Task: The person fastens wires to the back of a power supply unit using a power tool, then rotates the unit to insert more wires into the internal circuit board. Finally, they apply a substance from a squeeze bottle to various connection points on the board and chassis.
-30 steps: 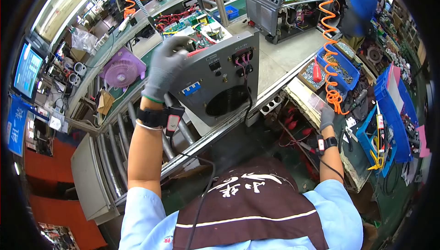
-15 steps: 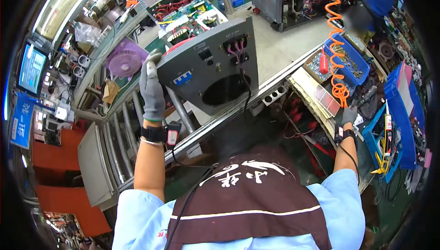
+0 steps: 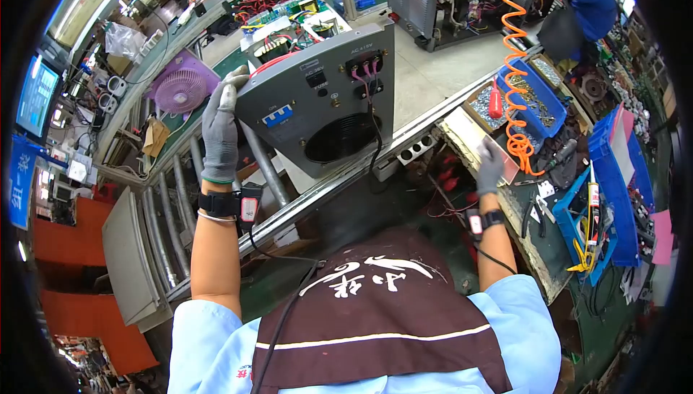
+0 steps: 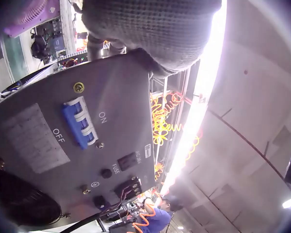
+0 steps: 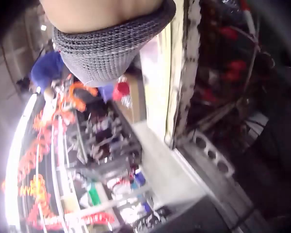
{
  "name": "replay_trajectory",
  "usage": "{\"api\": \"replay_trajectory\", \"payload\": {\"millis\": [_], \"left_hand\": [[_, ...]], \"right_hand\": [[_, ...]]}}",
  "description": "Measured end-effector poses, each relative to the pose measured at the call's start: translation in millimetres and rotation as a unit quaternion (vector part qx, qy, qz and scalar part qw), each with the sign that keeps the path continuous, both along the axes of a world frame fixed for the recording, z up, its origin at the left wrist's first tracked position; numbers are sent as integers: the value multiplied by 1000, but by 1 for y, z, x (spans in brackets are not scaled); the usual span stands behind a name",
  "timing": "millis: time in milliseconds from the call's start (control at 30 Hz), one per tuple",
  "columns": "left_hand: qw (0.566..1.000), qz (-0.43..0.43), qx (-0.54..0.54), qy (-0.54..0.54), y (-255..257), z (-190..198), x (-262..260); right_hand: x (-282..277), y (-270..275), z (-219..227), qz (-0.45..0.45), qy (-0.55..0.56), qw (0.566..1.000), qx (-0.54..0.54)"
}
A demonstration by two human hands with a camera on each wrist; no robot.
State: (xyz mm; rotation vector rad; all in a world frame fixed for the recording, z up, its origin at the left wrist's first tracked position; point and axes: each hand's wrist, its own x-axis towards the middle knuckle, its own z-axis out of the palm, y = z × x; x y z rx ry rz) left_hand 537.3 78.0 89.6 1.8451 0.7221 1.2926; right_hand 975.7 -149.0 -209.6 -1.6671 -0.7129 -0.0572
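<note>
A grey machine panel [image 3: 317,105] stands tilted on the roller line, with a blue switch [image 3: 277,115], a round dark fan opening [image 3: 343,139] and purple wires at a terminal block. My gloved left hand [image 3: 221,130] grips the panel's upper left corner; in the left wrist view its fingers [image 4: 106,46] bend over the edge. To the right, my gloved right hand [image 3: 491,169], blurred, is over the near edge of the side bench, beside a pale flat sheet [image 3: 465,128]. The right wrist view shows mostly its glove cuff [image 5: 106,53]; I cannot tell whether its fingers hold anything.
An orange coiled hose [image 3: 516,62] hangs beside blue bins of screws [image 3: 541,109]. Pliers [image 3: 534,215] and a blue tray [image 3: 586,224] lie on the side bench. Metal rollers [image 3: 263,167] run under the panel. A purple fan [image 3: 182,91] stands left; a person in blue [image 3: 593,8] is beyond.
My left hand has shifted from above the panel's top edge to its upper left corner. My right hand reached right towards the hose's lower end, then came back left.
</note>
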Motion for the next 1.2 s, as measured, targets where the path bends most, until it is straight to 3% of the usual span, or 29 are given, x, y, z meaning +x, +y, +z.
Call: {"api": "replay_trajectory", "payload": {"millis": [33,67,100,133,200,300,333,367,400,433,500,567,667,733,833,867,900,933,967,1033,1067,1100,1133,1167,1200], "left_hand": [[1000,-1,5,12,2,1,-2],[1000,-4,7,9,2,2,-1],[999,-14,-23,-32,1,4,-1],[996,-24,-52,-71,0,6,-1],[985,70,-60,-144,7,-3,-2],[974,101,-77,-186,18,-24,2],[974,112,-64,-188,21,-24,6],[963,120,-81,-226,21,-28,16],[968,169,-29,-182,18,-25,24],[967,214,24,-137,15,-20,34],[937,261,6,-232,24,-24,49],[921,316,21,-226,27,-22,50],[911,348,11,-222,41,-18,32],[914,344,19,-213,67,-22,6],[917,337,34,-212,102,-25,-24],[918,339,13,-204,114,-25,-36],[921,338,-6,-194,128,-26,-47],[922,331,1,-199,150,-34,-63],[924,326,6,-201,167,-44,-74],[929,340,57,-137,158,-27,-81],[939,280,-26,-197,173,-42,-100],[932,304,-25,-194,168,-43,-98],[904,400,40,-144,161,-40,-94],[861,491,100,-86,149,-39,-95],[822,558,105,49,127,-42,-101]], "right_hand": [[-30,23,47,64,-21,996,-53],[-47,50,69,134,23,991,-3],[-78,69,125,219,71,973,18],[-86,94,139,304,63,947,77],[-118,128,192,357,46,921,151],[-137,158,235,350,29,926,136],[-137,161,239,345,20,928,136],[-137,166,240,353,85,923,126],[-138,172,239,360,150,913,116],[-142,176,237,354,143,917,120],[-149,180,230,344,210,891,210],[-161,174,240,344,292,858,247],[-172,171,222,357,227,874,238],[-203,158,232,432,313,806,255],[-239,132,257,547,316,737,239],[-238,139,234,546,293,750,232],[-243,129,253,545,230,788,168],[-236,134,239,566,181,796,113],[-228,134,247,607,167,776,40],[-208,160,244,701,137,700,-14],[-187,173,261,710,68,697,-71],[-167,197,248,669,108,735,-23],[-138,239,227,575,27,817,34],[-109,275,245,610,174,768,91],[-73,309,248,536,152,827,75]]}}
